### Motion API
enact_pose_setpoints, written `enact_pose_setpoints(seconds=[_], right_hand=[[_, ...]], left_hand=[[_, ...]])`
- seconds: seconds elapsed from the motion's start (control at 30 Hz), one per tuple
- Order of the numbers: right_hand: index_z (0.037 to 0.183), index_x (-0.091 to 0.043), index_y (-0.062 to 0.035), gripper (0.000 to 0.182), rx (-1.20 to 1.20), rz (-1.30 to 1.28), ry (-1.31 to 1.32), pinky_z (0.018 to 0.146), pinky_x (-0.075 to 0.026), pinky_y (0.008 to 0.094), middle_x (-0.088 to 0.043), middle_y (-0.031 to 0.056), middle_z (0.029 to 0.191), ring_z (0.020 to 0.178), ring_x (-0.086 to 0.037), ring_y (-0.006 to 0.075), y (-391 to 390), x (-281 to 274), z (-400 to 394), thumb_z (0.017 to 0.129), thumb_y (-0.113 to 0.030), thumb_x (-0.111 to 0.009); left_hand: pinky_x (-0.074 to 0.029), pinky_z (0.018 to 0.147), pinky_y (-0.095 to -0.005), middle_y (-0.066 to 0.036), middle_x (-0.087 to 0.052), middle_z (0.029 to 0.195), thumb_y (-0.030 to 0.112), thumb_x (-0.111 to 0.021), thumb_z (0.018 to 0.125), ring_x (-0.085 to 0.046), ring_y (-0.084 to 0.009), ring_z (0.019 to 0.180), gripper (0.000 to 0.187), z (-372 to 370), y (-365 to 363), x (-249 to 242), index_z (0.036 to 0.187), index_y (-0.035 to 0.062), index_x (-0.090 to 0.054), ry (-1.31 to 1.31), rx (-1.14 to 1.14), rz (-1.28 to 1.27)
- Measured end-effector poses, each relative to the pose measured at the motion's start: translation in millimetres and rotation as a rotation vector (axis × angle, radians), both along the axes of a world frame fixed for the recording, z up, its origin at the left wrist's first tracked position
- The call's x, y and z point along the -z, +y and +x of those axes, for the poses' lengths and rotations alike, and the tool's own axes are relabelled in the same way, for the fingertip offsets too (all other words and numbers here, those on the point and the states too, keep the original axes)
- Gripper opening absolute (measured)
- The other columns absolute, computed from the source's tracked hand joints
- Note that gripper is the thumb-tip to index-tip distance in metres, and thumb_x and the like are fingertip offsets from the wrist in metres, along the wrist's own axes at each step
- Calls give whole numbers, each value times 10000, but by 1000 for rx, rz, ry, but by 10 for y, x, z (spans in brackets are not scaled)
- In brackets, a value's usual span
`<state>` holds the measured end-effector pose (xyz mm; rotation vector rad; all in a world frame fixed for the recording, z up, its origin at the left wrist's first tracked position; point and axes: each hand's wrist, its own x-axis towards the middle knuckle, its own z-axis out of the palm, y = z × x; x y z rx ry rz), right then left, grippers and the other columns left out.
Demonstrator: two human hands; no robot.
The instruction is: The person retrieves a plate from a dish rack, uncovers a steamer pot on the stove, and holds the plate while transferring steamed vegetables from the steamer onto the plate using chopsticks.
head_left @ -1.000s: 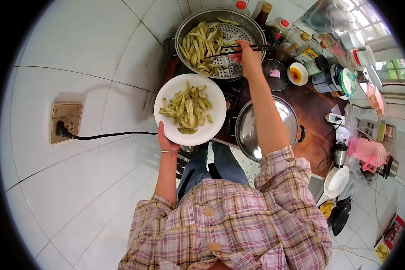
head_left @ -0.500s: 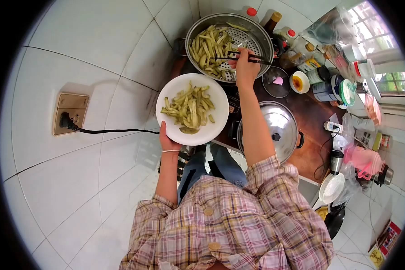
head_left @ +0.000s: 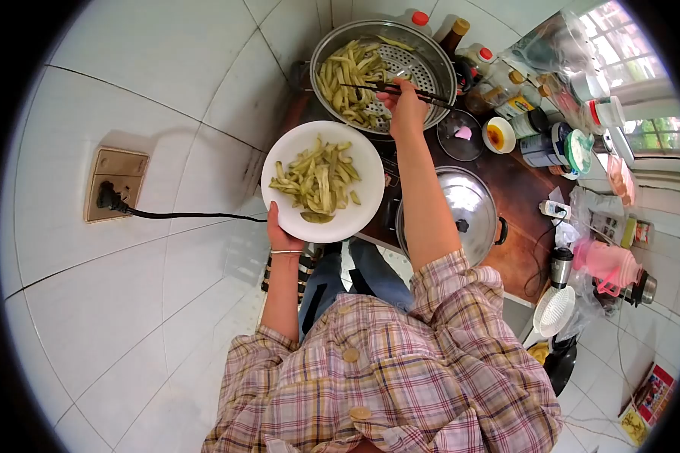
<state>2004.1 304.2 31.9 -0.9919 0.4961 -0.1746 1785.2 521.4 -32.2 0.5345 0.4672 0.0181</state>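
My left hand (head_left: 282, 230) grips the near rim of a white plate (head_left: 279, 151), thumb on top. Greenish strips of cooked vegetable (head_left: 321, 181), which look like eggplant, are heaped on it. Black chopsticks (head_left: 431, 97) are held in my right hand (head_left: 404, 109) over a round metal steamer (head_left: 447, 64) with a perforated floor. Their tips point left, right at the pile of similar strips (head_left: 347, 72) covering the steamer's left side. The plate is held just in front of the steamer, overlapping its near rim in this view.
A metal pot lid (head_left: 468, 204) lies on the brown counter (head_left: 517, 249), beside a small dark lid (head_left: 461, 136) and a white bowl (head_left: 508, 136) with orange liquid. Several bottles and jars (head_left: 517, 102) line the back. A black cord (head_left: 196, 215) runs from the wall socket (head_left: 117, 185) toward the plate.
The chopsticks have come closer together and their tips have moved left and slightly up into the strips. My right hand shifted a little left. The plate is nearly still.
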Motion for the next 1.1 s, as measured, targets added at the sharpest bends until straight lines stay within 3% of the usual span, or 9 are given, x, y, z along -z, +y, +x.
enact_pose_setpoints(seconds=[0.27,0.5,0.8,0.97,1.1], right_hand=[[936,-545,80,231,-58,-46,10,414,-461,254,-592,154,706,491,-593,188,74,152,176,922,-135,-460],[944,-524,81,280,28,85,158,456,-524,285,-590,198,701,522,-620,234,66,58,248,945,-182,-427],[1011,-474,66,273,-25,277,211,545,-569,298,-547,264,917,741,-637,307,-59,123,282,954,-192,-407],[998,-463,62,280,-183,337,101,569,-575,296,-550,278,933,763,-633,305,-229,-52,100,959,-211,-413],[965,-488,52,258,-318,274,-20,557,-559,271,-588,240,875,743,-639,280,-324,-405,-221,942,-203,-454]], left_hand=[[-334,1029,-462,-164,-403,1345,365,-482,891,-412,-328,1221,610,26,-5,-65,1365,31,-291,2,5,-7],[-342,1023,-476,-154,-408,1349,384,-437,908,-415,-334,1219,569,96,18,-34,1358,55,-321,-5,-11,61],[-347,1019,-475,-151,-410,1348,415,-429,909,-415,-331,1219,589,119,39,-15,1364,60,-313,-2,-9,58],[-348,1021,-454,-157,-414,1338,393,-419,921,-415,-324,1219,573,139,77,-8,1356,36,-312,-50,1,-7],[-351,1016,-452,-148,-410,1344,399,-431,920,-414,-318,1219,574,128,60,-47,1359,47,-314,-51,1,13]])
